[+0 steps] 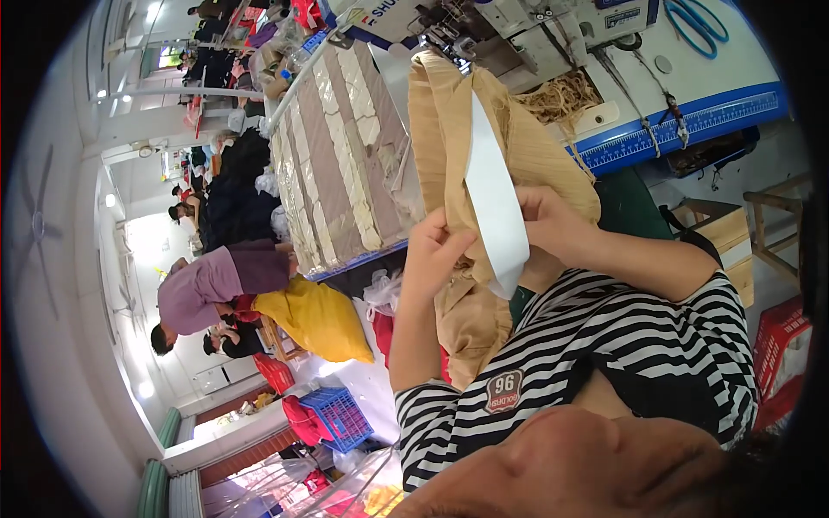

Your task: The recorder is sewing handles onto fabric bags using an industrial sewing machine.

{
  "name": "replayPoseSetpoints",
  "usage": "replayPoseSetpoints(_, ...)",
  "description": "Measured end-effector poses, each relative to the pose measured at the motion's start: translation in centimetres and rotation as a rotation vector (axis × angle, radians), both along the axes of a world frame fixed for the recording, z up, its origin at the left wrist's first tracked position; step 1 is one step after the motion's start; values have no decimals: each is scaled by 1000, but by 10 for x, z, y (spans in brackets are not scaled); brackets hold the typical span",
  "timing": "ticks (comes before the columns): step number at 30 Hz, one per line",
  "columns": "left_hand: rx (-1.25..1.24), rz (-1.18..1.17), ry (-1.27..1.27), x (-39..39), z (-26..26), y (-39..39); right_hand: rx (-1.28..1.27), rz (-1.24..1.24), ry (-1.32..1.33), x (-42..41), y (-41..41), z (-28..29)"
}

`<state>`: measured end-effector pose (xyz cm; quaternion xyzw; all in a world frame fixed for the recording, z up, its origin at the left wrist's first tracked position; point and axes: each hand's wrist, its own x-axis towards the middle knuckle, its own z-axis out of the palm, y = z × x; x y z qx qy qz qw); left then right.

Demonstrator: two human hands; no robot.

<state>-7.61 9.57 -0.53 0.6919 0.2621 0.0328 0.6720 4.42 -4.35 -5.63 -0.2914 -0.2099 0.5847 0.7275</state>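
A gathered tan fabric piece (550, 155) runs under the presser foot (462, 63) of a sewing machine (518, 32) and hangs down over my lap. A wide white strip (495, 201), perhaps elastic, lies along the fabric and bends back in a loop at its near end. My left hand (440, 249) pinches a fold of the fabric to the left of the strip. On the other side, my right hand (557, 223) grips the strip's edge. Its fingertips are hidden behind the strip, and whether they also hold fabric is unclear.
Blue-handled scissors (696, 26) lie on the machine table, above a ruler edge (680, 126). Thread scraps (560, 97) sit beside the machine. A plastic-wrapped surface (343, 149) adjoins on the left. Beyond stand a yellow sack (317, 320), a blue crate (337, 417) and another person (201, 291).
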Motion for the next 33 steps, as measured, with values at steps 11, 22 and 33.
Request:
replayPoseSetpoints(11, 1291, -217, -86, -1, 23, -83, -153, -87, 197, -17, -28, 15)
replayPoseSetpoints(22, 1165, -75, -285, -10, 15, -88, -210, -63, -472, -18, -54, 13)
replayPoseSetpoints(33, 1428, -197, -306, -8, 11, -89, -119, 10, -201, -20, -59, 16)
